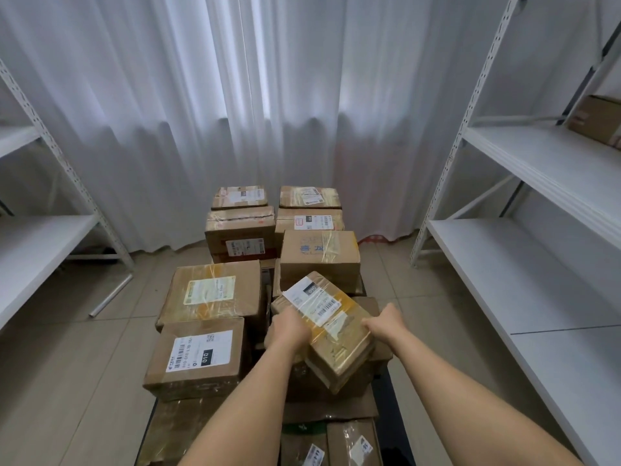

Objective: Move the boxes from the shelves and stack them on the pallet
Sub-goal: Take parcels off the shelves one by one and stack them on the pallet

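Head view, centre right: left hand and right hand grasp the taped brown cardboard box, tilted; level it squarely before lowering onto the stacked brown boxes.

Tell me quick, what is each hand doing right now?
Left hand: grips the left side of the tilted box.
Right hand: grips the right side of the same box.

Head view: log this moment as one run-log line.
phase: placing | left hand and right hand: gripping taped box, tilted over the stack | shelf box: one visible, right shelves
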